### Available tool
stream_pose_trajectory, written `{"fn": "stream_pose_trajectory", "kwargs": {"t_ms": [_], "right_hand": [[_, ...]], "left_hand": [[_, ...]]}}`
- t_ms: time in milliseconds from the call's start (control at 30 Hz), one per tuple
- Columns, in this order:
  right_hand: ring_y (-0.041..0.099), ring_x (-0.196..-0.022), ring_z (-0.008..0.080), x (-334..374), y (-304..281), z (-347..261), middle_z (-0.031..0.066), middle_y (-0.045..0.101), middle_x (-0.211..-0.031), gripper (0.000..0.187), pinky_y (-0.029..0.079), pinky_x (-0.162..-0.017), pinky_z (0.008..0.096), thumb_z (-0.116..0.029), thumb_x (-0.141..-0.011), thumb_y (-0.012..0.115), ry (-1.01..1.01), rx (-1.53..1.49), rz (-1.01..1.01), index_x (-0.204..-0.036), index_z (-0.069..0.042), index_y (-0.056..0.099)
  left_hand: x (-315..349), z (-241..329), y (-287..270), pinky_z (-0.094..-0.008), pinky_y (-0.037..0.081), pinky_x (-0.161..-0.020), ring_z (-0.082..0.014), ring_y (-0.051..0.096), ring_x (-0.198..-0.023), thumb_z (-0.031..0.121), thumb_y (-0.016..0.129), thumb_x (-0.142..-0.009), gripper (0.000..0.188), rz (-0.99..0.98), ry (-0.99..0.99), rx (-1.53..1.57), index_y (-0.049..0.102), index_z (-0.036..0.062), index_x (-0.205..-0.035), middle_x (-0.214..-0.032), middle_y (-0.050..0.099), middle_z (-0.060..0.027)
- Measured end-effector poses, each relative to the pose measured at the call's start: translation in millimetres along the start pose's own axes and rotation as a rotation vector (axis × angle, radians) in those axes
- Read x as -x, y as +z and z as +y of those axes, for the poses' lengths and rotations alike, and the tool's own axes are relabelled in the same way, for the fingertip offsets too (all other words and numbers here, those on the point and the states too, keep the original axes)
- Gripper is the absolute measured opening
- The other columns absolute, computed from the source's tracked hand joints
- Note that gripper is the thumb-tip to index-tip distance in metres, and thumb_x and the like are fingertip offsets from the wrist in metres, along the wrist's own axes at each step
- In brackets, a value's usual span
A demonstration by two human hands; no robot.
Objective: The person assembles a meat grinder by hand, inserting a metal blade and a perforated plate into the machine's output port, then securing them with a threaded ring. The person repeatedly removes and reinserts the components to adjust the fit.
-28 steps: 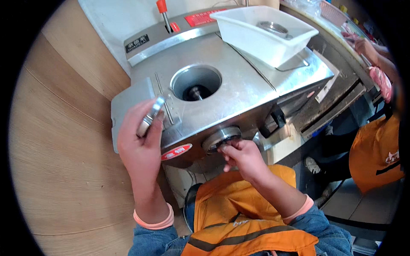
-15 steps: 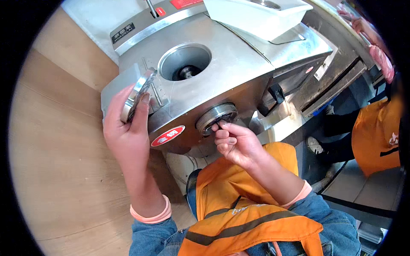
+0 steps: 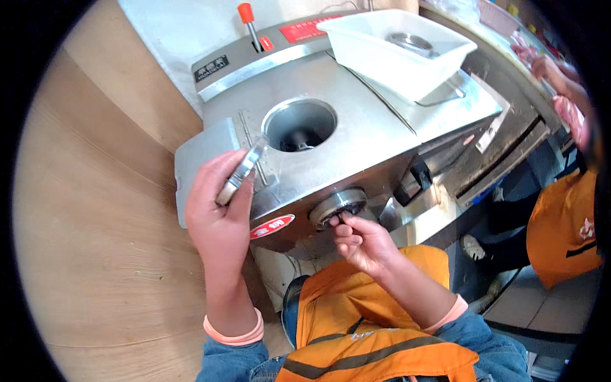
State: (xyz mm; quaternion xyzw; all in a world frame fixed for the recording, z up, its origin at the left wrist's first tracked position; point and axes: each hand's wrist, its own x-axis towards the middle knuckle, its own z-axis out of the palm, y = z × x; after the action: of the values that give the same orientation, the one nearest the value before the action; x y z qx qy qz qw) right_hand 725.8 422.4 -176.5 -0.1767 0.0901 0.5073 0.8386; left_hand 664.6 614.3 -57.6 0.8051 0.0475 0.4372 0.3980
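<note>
There are the wearer's two hands point(image 3: 215, 210) point(image 3: 370, 247), one machine point(image 3: 369, 114), one tub point(image 3: 375, 62), one lever point(image 3: 247, 18), one flap point(image 3: 207, 145), two rings point(image 3: 240, 176) point(image 3: 421, 49) and two orange aprons point(image 3: 398, 261) point(image 3: 557, 239).

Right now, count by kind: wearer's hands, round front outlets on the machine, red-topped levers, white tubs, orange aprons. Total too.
Wearer's hands: 2, left hand and right hand
Round front outlet: 1
Red-topped lever: 1
White tub: 1
Orange aprons: 2, wearer's apron and co-worker's apron
Total: 7
</note>
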Motion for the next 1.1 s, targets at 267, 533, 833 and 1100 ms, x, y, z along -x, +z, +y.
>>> {"fn": "stream_pose_trajectory", "kwargs": {"t_ms": [267,533,833,1100], "right_hand": [[0.047,-0.055,0.0108,9.8,13.4,-3.7,0.0023,0.051,-0.067,0.034,0.049,-0.054,0.0292,-0.029,-0.098,0.042,-0.041,0.577,0.147,-0.095,0.002,0.055],[0.045,-0.051,0.0116,-0.2,5.2,10.2,0.0031,0.05,-0.065,0.023,0.045,-0.05,0.028,-0.023,-0.095,0.047,-0.276,0.626,0.103,-0.088,-0.003,0.054],[0.044,-0.047,0.013,-0.3,8.2,13.6,0.0033,0.049,-0.059,0.027,0.037,-0.045,0.0297,-0.024,-0.093,0.05,-0.272,0.581,0.12,-0.077,-0.003,0.054],[0.056,-0.053,0.0311,2.8,18.1,6.3,0.0153,0.056,-0.059,0.023,0.044,-0.05,0.0367,-0.016,-0.084,0.06,-0.957,1.874,0.356,-0.071,0.001,0.054]], "left_hand": [[-1.6,0.1,-2.0,-0.0287,0.046,-0.081,-0.0221,0.061,-0.089,-0.009,0.064,-0.071,0.029,-0.006,0.028,0.002,0.063,-0.0029,-0.099,-0.096,0.063,-0.0135],[-1.2,-0.3,-1.1,-0.0287,0.046,-0.082,-0.0224,0.061,-0.092,-0.011,0.064,-0.07,0.031,-0.001,-0.002,0.0,0.063,-0.0031,-0.1,-0.098,0.063,-0.0136],[-1.9,2.4,-3.8,-0.0296,0.046,-0.084,-0.0235,0.061,-0.093,-0.013,0.063,-0.068,0.036,-0.037,0.073,-0.06,0.063,-0.0018,-0.102,-0.101,0.062,-0.0139],[-2.8,2.3,-5.3,-0.0302,0.046,-0.084,-0.024,0.061,-0.094,-0.012,0.062,-0.068,0.037,-0.051,0.102,-0.077,0.063,-0.0014,-0.104,-0.101,0.062,-0.0143]]}}
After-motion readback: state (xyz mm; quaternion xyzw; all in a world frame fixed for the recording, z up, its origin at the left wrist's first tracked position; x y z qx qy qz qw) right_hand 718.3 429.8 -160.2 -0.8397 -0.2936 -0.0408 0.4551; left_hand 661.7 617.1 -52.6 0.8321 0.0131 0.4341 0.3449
